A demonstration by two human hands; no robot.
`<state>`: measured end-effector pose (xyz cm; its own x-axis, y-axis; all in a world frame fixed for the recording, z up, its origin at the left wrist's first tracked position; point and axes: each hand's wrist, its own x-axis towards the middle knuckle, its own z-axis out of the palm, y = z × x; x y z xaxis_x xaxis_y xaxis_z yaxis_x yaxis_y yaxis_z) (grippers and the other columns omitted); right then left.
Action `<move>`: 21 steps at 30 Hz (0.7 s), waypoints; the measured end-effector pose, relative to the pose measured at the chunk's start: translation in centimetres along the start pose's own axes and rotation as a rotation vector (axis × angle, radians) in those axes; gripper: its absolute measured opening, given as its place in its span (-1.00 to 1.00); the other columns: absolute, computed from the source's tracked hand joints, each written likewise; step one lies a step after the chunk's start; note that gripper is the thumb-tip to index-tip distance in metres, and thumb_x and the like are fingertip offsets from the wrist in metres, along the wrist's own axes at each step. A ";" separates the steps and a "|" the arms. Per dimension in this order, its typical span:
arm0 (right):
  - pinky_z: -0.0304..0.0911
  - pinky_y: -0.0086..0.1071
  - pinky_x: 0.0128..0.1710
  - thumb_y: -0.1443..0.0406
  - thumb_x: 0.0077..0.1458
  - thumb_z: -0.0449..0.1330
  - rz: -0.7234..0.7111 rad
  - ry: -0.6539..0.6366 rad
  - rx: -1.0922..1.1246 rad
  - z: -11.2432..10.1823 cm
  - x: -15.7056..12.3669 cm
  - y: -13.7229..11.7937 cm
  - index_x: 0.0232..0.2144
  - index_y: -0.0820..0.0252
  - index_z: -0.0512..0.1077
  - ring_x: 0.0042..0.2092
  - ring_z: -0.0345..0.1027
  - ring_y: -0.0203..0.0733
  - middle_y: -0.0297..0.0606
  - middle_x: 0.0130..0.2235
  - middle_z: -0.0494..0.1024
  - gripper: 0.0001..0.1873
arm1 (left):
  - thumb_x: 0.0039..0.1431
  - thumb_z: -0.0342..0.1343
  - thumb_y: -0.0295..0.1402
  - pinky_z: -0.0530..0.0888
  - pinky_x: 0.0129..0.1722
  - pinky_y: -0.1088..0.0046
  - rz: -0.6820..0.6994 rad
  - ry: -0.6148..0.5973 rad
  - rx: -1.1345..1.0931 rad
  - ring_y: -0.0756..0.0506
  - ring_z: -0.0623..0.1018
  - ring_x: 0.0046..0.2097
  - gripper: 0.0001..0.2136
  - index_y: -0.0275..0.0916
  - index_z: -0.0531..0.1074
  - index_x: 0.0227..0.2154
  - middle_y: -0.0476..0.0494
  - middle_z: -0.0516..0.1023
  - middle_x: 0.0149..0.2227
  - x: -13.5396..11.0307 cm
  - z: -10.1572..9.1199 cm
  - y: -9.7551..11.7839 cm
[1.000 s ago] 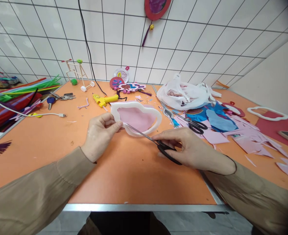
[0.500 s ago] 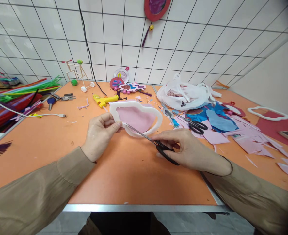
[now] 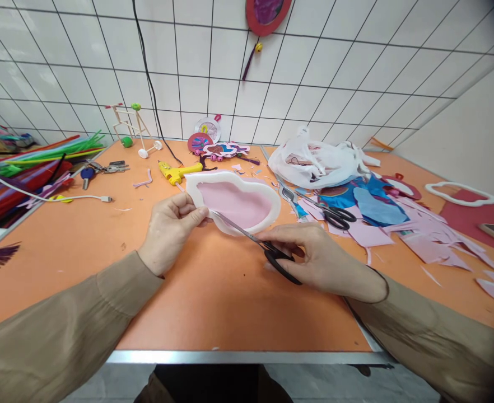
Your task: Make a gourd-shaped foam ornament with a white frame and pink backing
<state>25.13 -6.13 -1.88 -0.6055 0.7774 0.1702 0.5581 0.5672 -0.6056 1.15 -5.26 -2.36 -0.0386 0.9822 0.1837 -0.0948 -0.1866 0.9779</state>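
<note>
My left hand pinches the left lower edge of a white cloud-shaped frame, held up over the table. Pink sheet fills the frame's opening. In my right hand are black-handled scissors, fingers around the handles. Their blades point left along the frame's lower edge, with the tips close to my left thumb. Whether the blades are fully closed I cannot make out. Behind the frame lies a yellow glue gun.
On the right are a white plastic bag, a second pair of scissors, pink scraps and another white cloud frame. Pipe cleaners, keys and a white cable lie on the left. A tiled wall stands behind.
My right hand and the scissors have shifted slightly left. The frame's right side has tilted a little, and the pink sheet now reaches the rim where an orange gap showed.
</note>
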 end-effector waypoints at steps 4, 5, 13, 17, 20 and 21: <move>0.02 -0.48 -0.58 0.38 0.03 0.17 -0.020 0.006 0.010 0.1 0.0 0.0 -0.28 0.24 0.57 -0.54 0.11 -0.38 -0.30 -0.49 0.47 -0.79 | -0.09 0.31 -0.35 0.52 -0.34 0.45 0.009 -0.003 0.005 -0.02 0.55 -0.44 -0.90 -0.25 0.53 -0.51 -0.05 0.60 -0.49 0.1 -0.1 -0.1; 0.03 -0.48 -0.58 0.38 0.04 0.17 -0.032 0.005 -0.001 0.1 0.0 -0.1 -0.29 0.24 0.57 -0.54 0.13 -0.37 -0.30 -0.49 0.48 -0.80 | -0.09 0.31 -0.35 0.52 -0.34 0.46 0.011 -0.003 0.006 -0.02 0.54 -0.45 -0.90 -0.25 0.53 -0.51 -0.05 0.60 -0.49 0.1 -0.1 -0.1; 0.15 -0.44 -0.50 0.34 0.08 0.17 -0.074 0.028 -0.056 0.0 -0.1 -0.3 -0.34 0.20 0.57 -0.45 0.29 -0.28 -0.25 -0.46 0.52 -0.84 | -0.08 0.29 -0.39 0.52 -0.32 0.47 0.027 -0.019 0.007 -0.01 0.54 -0.42 -0.92 -0.26 0.53 -0.48 -0.03 0.60 -0.48 0.1 -0.1 0.0; 0.16 -0.43 -0.48 0.34 0.09 0.18 -0.081 0.042 -0.063 0.2 -0.1 -0.4 -0.31 0.19 0.57 -0.44 0.30 -0.26 -0.25 -0.46 0.53 -0.84 | -0.07 0.29 -0.38 0.53 -0.32 0.44 0.025 -0.015 0.027 -0.03 0.55 -0.42 -0.91 -0.25 0.52 -0.48 -0.04 0.59 -0.49 0.1 -0.1 0.2; 0.17 -0.42 -0.46 0.37 0.09 0.17 -0.086 0.041 -0.067 0.2 -0.1 -0.5 -0.32 0.19 0.56 -0.42 0.33 -0.24 -0.24 -0.45 0.53 -0.84 | -0.07 0.29 -0.37 0.53 -0.31 0.43 0.021 -0.015 0.028 -0.03 0.55 -0.41 -0.91 -0.25 0.52 -0.48 -0.04 0.58 -0.50 0.1 -0.1 0.2; 0.18 -0.42 -0.46 0.37 0.09 0.16 -0.088 0.041 -0.069 0.3 -0.1 -0.5 -0.32 0.18 0.56 -0.41 0.34 -0.24 -0.24 -0.44 0.53 -0.84 | -0.07 0.29 -0.37 0.53 -0.31 0.43 0.019 -0.017 0.025 -0.03 0.55 -0.41 -0.91 -0.25 0.52 -0.48 -0.04 0.58 -0.50 0.1 -0.1 0.2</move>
<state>24.82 -6.58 -1.82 -0.6310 0.7335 0.2527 0.5424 0.6500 -0.5323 1.06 -5.19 -2.16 -0.0233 0.9787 0.2040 -0.0690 -0.2051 0.9763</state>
